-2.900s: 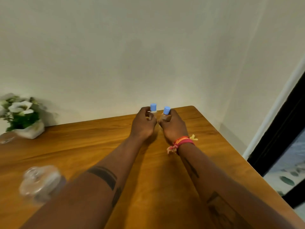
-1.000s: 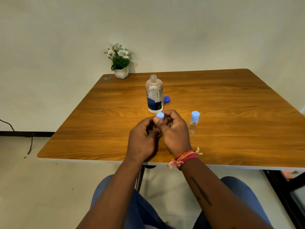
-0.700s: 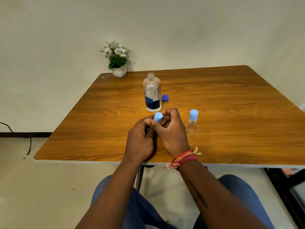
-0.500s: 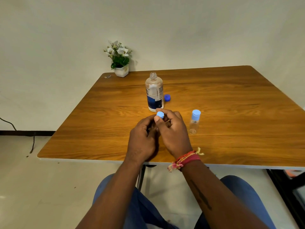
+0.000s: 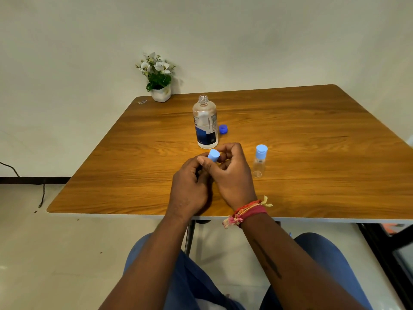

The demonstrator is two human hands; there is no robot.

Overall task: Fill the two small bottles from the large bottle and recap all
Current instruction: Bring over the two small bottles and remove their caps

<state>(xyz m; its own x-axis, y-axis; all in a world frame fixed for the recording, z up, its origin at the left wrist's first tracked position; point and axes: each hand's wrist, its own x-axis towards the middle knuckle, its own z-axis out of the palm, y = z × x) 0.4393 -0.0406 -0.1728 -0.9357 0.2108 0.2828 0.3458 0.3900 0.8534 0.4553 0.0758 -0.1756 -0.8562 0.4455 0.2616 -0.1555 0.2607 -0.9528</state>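
Observation:
The large clear bottle point(image 5: 205, 124) with a dark blue label stands uncapped at mid-table, its dark blue cap point(image 5: 223, 129) lying just to its right. My left hand point(image 5: 190, 186) grips a small bottle, whose body is hidden inside my fingers. My right hand point(image 5: 230, 173) pinches that bottle's light blue cap point(image 5: 213, 155) between thumb and fingers. The second small clear bottle point(image 5: 260, 161) stands capped in light blue, just right of my right hand and apart from it.
A white pot of white flowers point(image 5: 159, 79) sits at the far left corner of the wooden table point(image 5: 312, 142). The table's near edge runs just under my wrists. My knees in blue trousers are below it. A wall stands behind.
At first I held both small bottles far out over the table. Since then one stands on the table and both hands work on the other. The light blue cap has tilted slightly in my right fingers.

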